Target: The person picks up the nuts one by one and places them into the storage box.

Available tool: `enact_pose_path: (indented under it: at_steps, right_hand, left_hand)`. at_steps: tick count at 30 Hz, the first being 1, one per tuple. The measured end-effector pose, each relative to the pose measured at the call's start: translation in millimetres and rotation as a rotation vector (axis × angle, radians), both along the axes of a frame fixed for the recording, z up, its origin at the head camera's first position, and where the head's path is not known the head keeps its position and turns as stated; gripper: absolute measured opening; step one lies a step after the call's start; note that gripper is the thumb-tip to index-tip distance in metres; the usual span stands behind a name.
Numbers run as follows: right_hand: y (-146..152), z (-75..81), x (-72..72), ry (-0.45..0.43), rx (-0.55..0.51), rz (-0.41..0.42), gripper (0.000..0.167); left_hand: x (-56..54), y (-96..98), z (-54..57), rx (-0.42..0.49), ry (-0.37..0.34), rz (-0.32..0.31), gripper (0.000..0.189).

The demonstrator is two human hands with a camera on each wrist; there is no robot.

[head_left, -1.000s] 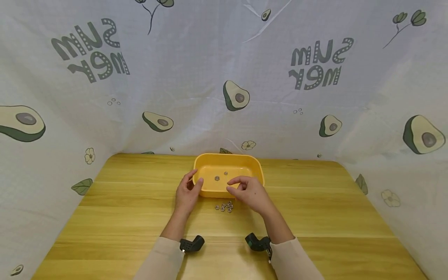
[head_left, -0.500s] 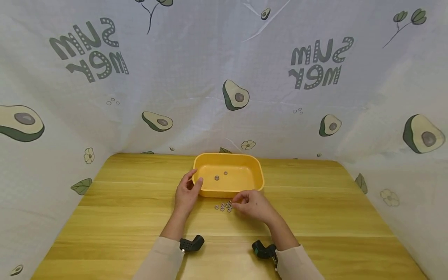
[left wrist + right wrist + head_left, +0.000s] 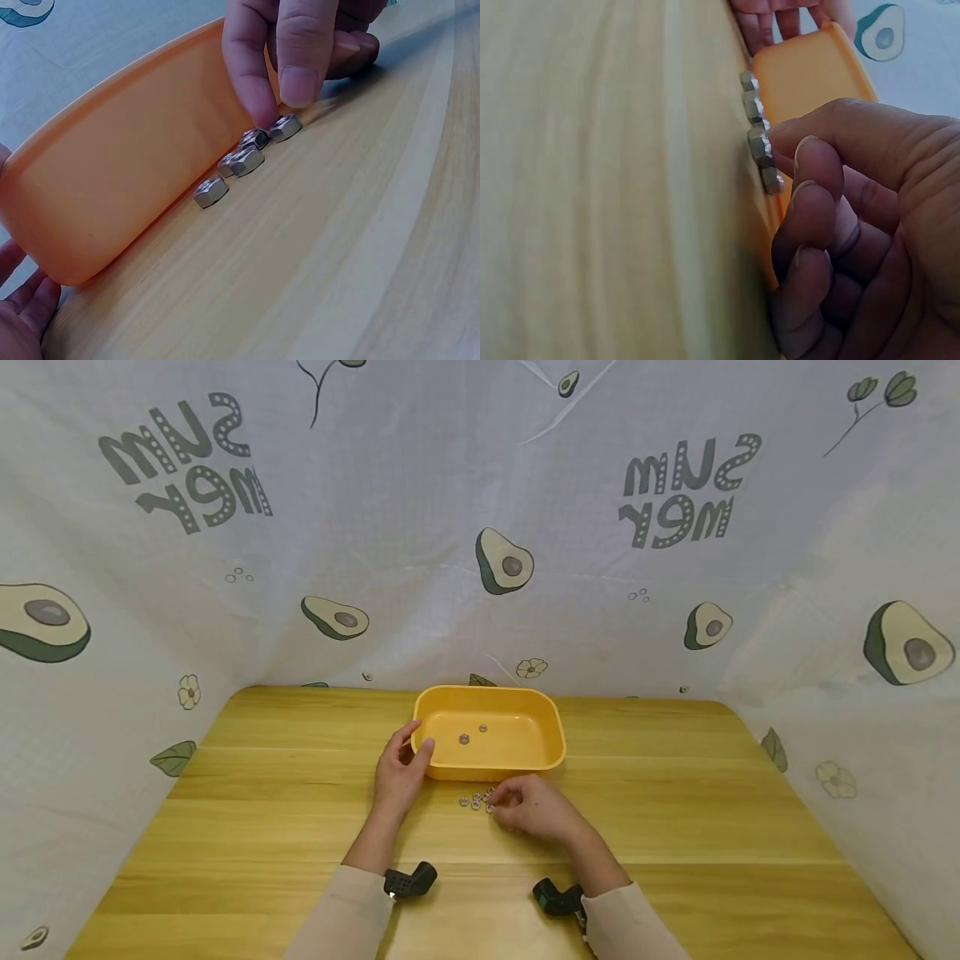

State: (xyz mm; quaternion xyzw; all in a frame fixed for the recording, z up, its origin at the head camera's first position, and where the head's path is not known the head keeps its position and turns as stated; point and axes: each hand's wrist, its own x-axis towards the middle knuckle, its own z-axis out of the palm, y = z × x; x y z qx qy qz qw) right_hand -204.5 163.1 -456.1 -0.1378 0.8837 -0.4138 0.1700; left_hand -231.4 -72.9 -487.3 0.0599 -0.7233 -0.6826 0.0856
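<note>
A yellow plastic bin stands at the back middle of the table, with two metal hex nuts lying inside. My left hand holds the bin's front left corner, thumb by the front rim and fingers along the left side. Just in front of the bin, several hex nuts lie in a loose cluster on the table. My right hand is at the right side of this cluster. In the left wrist view, one fingertip of the right hand touches a nut, with the thumb apart from it.
The wooden table stretches out on both sides of the bin. Behind it hangs a white cloth printed with avocados, close to the bin's back. Each wrist carries a black camera mount.
My right hand has come from above the bin down to the nuts in front of it, then shifted slightly within the cluster. The left hand has stayed on the bin.
</note>
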Motion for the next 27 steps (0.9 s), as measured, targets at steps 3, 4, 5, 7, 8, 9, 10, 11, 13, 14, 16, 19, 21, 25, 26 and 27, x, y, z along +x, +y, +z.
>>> enact_pose_path:
  at_steps: [3, 4, 5, 7, 8, 9, 10, 11, 13, 14, 16, 19, 21, 25, 26, 27]
  right_hand:
    - [-0.9, -2.8, -0.2, 0.005, 0.007, -0.003, 0.006]
    - [-1.2, -3.1, 0.0, 0.008, 0.009, -0.004, 0.006]
    - [-1.5, -3.6, 0.1, 0.013, 0.014, -0.005, 0.006]
    - [-2.4, -4.5, 0.4, 0.032, 0.025, -0.004, 0.007]
    - [-3.0, -4.6, 0.6, 0.042, 0.033, -0.005, 0.007]
    - [-3.5, -4.8, 0.9, 0.051, 0.042, -0.006, 0.007]
    - [-4.0, -5.2, 1.0, 0.057, 0.047, -0.005, 0.007]
    - [-4.4, -5.6, 1.2, 0.062, 0.051, -0.005, 0.007]
    - [-5.3, -5.5, 1.8, 0.068, 0.059, -0.008, 0.007]
    - [-5.7, -5.3, 2.1, 0.070, 0.059, -0.009, 0.008]
    - [-6.2, -5.0, 2.5, 0.072, 0.058, -0.008, 0.008]
    - [-6.7, -4.2, 2.8, 0.078, 0.056, 0.000, 0.008]
    - [-6.9, -4.0, 2.6, 0.085, 0.060, 0.007, 0.008]
    - [-6.7, -4.4, 1.9, 0.104, 0.080, 0.023, 0.008]
    - [-6.7, -4.4, 1.8, 0.106, 0.083, 0.026, 0.008]
    - [-6.8, -4.3, 1.7, 0.108, 0.083, 0.030, 0.008]
  left_hand:
    - [-0.2, 0.6, -0.1, 0.000, 0.005, -0.002, 0.047]
    - [-0.2, 0.7, -0.1, -0.001, 0.005, -0.001, 0.047]
    - [-0.3, 0.8, -0.2, -0.003, 0.009, 0.000, 0.047]
    - [-0.7, 0.9, -0.8, -0.006, 0.009, 0.003, 0.046]
    - [-0.7, 0.8, -1.2, -0.008, 0.012, 0.003, 0.046]
    - [-0.8, 0.7, -1.0, -0.004, 0.007, 0.004, 0.047]
    - [-0.5, 0.6, -0.9, -0.003, 0.004, 0.004, 0.047]
    - [-0.2, 0.6, -0.8, 0.000, 0.004, 0.004, 0.047]
    - [0.4, 0.6, 0.0, 0.007, -0.001, 0.000, 0.047]
    - [0.9, 0.7, 0.5, 0.006, 0.002, -0.001, 0.047]
    - [1.4, 0.9, 1.4, 0.010, -0.001, -0.002, 0.048]
    - [1.7, 1.2, 1.7, 0.008, 0.006, -0.004, 0.048]
    - [1.8, 1.1, 1.8, 0.008, 0.006, -0.003, 0.048]
    - [2.0, 0.8, 1.7, 0.004, 0.013, -0.004, 0.048]
    - [2.0, 0.7, 1.8, 0.005, 0.014, -0.004, 0.048]
    - [2.0, 0.6, 1.7, 0.005, 0.014, -0.005, 0.048]
